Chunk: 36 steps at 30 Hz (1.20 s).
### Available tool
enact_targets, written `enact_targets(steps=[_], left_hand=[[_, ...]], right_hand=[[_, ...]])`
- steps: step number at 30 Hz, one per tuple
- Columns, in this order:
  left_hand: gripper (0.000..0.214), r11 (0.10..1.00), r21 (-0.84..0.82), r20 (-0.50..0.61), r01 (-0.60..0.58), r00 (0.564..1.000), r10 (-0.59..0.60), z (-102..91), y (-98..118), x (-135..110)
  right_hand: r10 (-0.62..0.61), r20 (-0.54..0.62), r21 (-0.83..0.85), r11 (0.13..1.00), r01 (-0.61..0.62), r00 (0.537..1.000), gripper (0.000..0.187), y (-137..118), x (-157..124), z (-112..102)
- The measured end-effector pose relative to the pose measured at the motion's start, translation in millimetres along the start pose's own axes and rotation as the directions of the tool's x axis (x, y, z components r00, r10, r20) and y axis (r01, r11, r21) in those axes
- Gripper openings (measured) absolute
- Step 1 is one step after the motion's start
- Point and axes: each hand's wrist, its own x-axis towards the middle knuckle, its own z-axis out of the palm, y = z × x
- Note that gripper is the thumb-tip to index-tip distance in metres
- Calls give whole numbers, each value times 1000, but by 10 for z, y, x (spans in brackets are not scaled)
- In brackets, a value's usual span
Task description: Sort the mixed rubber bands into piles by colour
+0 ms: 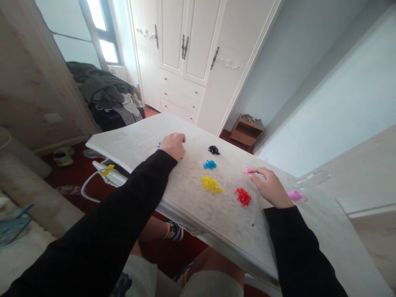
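On the white table lie small piles of tiny coloured pieces: black, light blue, yellow and red. My left hand rests as a loose fist at the table's far left, over a few blue pieces. My right hand lies on the table right of the red pile, fingers pressed down onto a small pink pile. More pink stuff lies just right of that wrist.
A clear plastic bag or lid lies at the table's right. A white wardrobe stands behind, a small wooden stool beside it. Clothes are heaped on a dark surface at left. Shoes sit on the red floor.
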Motion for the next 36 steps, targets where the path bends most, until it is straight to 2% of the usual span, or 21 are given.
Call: enact_targets(steps=[5, 9, 13, 19, 25, 36], left_hand=[[27, 985, -168, -138, 44, 988, -68, -15, -38, 0], [18, 930, -360, -167, 70, 976, -138, -3, -52, 5], [14, 885, -462, -196, 57, 967, -165, 0, -34, -7], [14, 864, -504, -208, 19, 968, -143, -2, -9, -22], [11, 888, -455, -200, -65, 979, -31, 41, -45, -7], [7, 896, -443, -126, -6, 991, -55, -12, -10, -38]], right_hand=[[-10, -11, 2, 1000, 10, 1000, 22, 9, -4, 12], [-10, -16, 10, 1000, 10, 1000, 20, 1, -12, 7], [-11, -16, 16, 1000, 11, 1000, 19, -12, -17, -1], [-9, -7, 19, 1000, 9, 1000, 17, -16, -18, -4], [-11, 17, 29, 1000, 11, 1000, 16, -8, -17, 2], [-18, 32, 22, 1000, 18, 999, 18, 2, -11, 12]])
